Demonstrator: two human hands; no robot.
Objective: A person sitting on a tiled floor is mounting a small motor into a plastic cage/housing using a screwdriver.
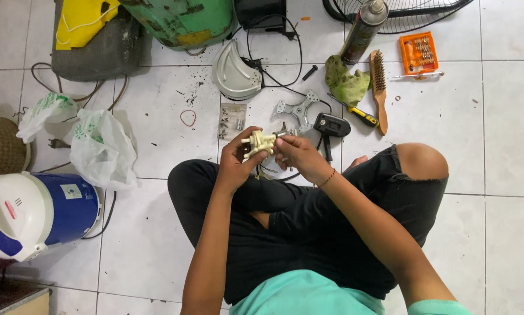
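I sit cross-legged on a white tiled floor. Both hands meet over my knees around a small cream plastic part with pegs [259, 142]. My left hand [234, 163] grips it from the left and below. My right hand [298, 156] pinches its right end, fingers closed on it. Thin wires trail from under the part toward my lap. Just beyond my hands lie a grey metal cross-shaped bracket [297, 108] and a black motor-like block [331, 125].
On the floor ahead lie a wire brush [379, 87], a yellow-handled screwdriver [363, 115], a green rag [346, 81], a spray can [362, 32], an orange bit set [418, 52] and a grey curved cover [235, 76]. White plastic bags [101, 149] and a blue-white cooker [34, 213] sit left.
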